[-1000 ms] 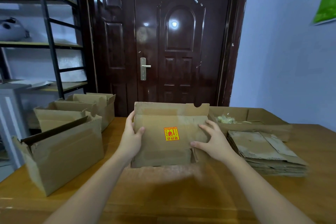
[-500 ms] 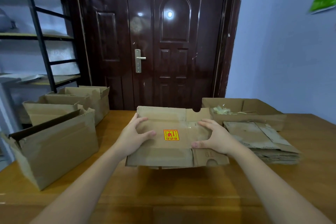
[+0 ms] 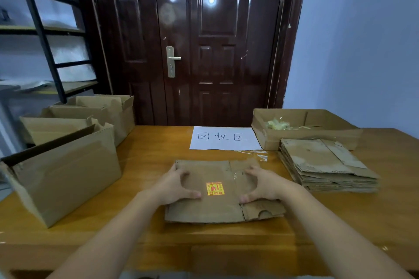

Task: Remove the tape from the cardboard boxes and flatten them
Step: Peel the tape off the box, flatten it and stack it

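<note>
Flattened box (image 3: 217,190) lies on the counter (image 3: 140,158), just in front of the white sheet (image 3: 224,138), both hands pressing it down.

Left hand (image 3: 174,186) & right hand (image 3: 264,186) rest spread on the box w/ fingers arched, thumbs toward the red-yellow sticker (image 3: 215,188); they press, not grip. Risk, as a guess: springy corrugated board may pop back up once pressure lifts, & the notched flap at the near right corner looks partly torn, so a hard push could rip it. A shiny tape scrap (image 3: 256,154) lies between box & sheet; it could stick to the box. Board is matte brown, scuffed, rectangular. Right of the box: stack of flat boxes (image 3: 326,165), w/ an open tray box (image 3: 303,129) behind it. Left of it: open boxes (image 3: 65,170), glossy taped sides.
</note>
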A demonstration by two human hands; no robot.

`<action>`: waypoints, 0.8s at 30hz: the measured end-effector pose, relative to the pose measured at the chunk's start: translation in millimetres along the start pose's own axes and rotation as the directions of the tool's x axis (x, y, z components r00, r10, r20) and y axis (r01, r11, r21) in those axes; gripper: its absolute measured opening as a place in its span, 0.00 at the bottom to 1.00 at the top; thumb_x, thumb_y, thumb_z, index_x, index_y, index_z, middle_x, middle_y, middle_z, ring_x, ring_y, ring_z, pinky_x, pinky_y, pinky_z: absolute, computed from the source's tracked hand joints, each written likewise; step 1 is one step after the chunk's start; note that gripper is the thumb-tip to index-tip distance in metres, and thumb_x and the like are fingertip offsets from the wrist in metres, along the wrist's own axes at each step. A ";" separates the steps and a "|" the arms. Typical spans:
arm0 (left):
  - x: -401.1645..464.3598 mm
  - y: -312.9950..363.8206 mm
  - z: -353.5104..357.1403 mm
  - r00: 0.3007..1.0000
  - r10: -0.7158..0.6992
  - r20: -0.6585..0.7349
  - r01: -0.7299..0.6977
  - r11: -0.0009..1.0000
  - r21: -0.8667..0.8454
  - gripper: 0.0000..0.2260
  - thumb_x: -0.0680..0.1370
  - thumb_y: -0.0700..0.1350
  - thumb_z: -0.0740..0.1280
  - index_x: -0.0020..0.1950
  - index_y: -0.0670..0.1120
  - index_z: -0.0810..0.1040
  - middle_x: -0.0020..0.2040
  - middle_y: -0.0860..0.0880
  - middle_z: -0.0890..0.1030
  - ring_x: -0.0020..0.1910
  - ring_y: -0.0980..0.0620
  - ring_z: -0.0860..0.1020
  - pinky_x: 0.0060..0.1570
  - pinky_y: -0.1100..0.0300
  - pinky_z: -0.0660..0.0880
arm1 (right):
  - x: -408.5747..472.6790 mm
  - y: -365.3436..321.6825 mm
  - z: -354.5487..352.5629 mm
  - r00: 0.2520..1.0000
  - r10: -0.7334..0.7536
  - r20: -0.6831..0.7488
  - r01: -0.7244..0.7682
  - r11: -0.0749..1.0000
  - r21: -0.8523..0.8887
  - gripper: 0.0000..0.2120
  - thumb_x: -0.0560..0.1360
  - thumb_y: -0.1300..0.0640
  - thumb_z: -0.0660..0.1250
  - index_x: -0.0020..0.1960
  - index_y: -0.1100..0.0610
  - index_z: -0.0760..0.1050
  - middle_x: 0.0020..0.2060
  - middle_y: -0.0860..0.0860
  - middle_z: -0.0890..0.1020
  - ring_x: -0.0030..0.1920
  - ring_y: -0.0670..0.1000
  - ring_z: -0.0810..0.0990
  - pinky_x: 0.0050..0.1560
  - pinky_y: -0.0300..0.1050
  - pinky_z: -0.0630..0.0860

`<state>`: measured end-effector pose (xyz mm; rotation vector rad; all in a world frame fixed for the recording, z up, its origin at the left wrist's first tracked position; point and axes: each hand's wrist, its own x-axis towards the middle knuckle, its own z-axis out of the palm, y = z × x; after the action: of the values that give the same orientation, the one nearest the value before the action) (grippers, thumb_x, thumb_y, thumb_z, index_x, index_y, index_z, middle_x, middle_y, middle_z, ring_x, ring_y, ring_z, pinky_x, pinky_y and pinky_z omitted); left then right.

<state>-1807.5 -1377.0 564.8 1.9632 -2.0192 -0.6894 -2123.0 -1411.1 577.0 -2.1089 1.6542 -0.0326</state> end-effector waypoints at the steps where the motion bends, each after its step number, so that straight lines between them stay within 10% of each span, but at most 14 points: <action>1: 1.3 -1.7 1.5 1.000 0.004 0.010 -0.004 1.000 0.030 0.51 0.64 0.76 0.73 0.81 0.55 0.63 0.83 0.52 0.56 0.73 0.47 0.69 0.70 0.51 0.71 | 1.2 1.2 1.0 1.000 0.007 0.005 -0.007 1.000 -0.016 0.65 0.52 0.23 0.75 0.82 0.45 0.55 0.82 0.45 0.51 0.80 0.56 0.56 0.76 0.58 0.60; 10: 10.4 -5.5 1.6 0.997 0.076 -0.027 -0.041 0.768 0.639 0.54 0.61 0.88 0.37 0.82 0.64 0.57 0.80 0.50 0.67 0.74 0.42 0.70 0.66 0.43 0.71 | 2.8 -0.4 -6.2 0.999 -0.040 0.035 0.053 0.860 -0.508 0.60 0.58 0.12 0.51 0.82 0.41 0.48 0.82 0.46 0.56 0.77 0.60 0.60 0.73 0.61 0.63; 15: 11.2 -0.8 30.2 0.984 0.161 -0.080 -0.103 0.870 0.482 0.54 0.69 0.83 0.39 0.81 0.47 0.61 0.84 0.46 0.59 0.82 0.46 0.58 0.80 0.47 0.56 | 6.8 1.0 5.8 0.999 -0.035 0.037 0.046 0.930 -0.366 0.53 0.68 0.17 0.50 0.83 0.47 0.47 0.83 0.49 0.50 0.82 0.57 0.48 0.78 0.60 0.54; 24: 22.8 -4.3 47.0 0.989 0.145 -0.038 -0.111 0.879 0.463 0.47 0.71 0.81 0.34 0.85 0.59 0.42 0.86 0.51 0.42 0.84 0.49 0.43 0.80 0.49 0.41 | 10.8 0.7 46.1 0.993 -0.014 -0.116 -0.017 0.964 -0.265 0.56 0.66 0.15 0.38 0.83 0.48 0.37 0.82 0.53 0.38 0.81 0.56 0.34 0.78 0.55 0.37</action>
<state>-1828.1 -1391.7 518.9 2.0200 -2.4082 -0.1040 -2107.1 -1405.7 532.7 -2.3430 1.8155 0.0724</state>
